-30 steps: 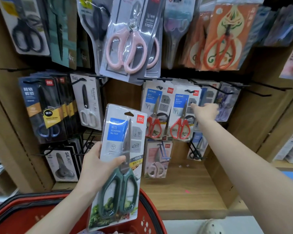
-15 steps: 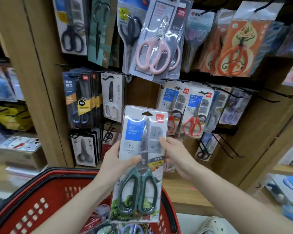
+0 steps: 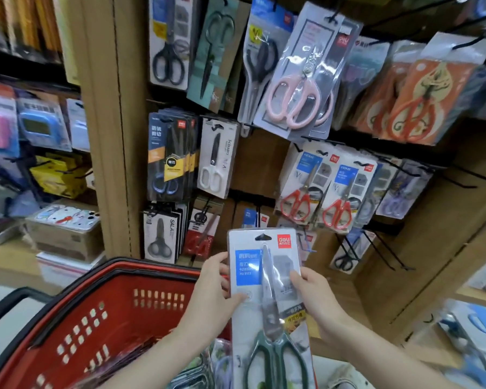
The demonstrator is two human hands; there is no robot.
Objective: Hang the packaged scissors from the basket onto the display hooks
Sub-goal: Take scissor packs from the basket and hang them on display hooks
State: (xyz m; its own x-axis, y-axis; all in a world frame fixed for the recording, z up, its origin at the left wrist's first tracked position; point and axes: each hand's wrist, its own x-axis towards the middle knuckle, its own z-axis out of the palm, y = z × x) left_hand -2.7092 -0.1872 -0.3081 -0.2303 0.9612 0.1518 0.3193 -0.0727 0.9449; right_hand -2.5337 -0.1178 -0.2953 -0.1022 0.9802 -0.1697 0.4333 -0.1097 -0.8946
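Note:
A pack of green-handled scissors (image 3: 267, 299) stands upright in front of me, above the red basket (image 3: 76, 318). My left hand (image 3: 211, 296) grips the pack's left edge, thumb across its front. My right hand (image 3: 314, 299) holds the right edge with fingers behind and thumb on the front. The wooden display board carries rows of black hooks with hanging scissor packs: pink ones (image 3: 298, 80), red ones (image 3: 317, 189), a white one (image 3: 215, 158). Bare hooks (image 3: 387, 251) stick out at the lower right of the board.
More packs lie in the bottom of the basket (image 3: 208, 369). A wooden post (image 3: 112, 130) divides the scissor display from shelves of other goods (image 3: 37, 127) on the left. A wooden ledge (image 3: 340, 299) runs below the hooks.
My right hand came back from the red scissor packs and took hold of the pack's right edge. The view swung left and the pack sits lower and more to the right.

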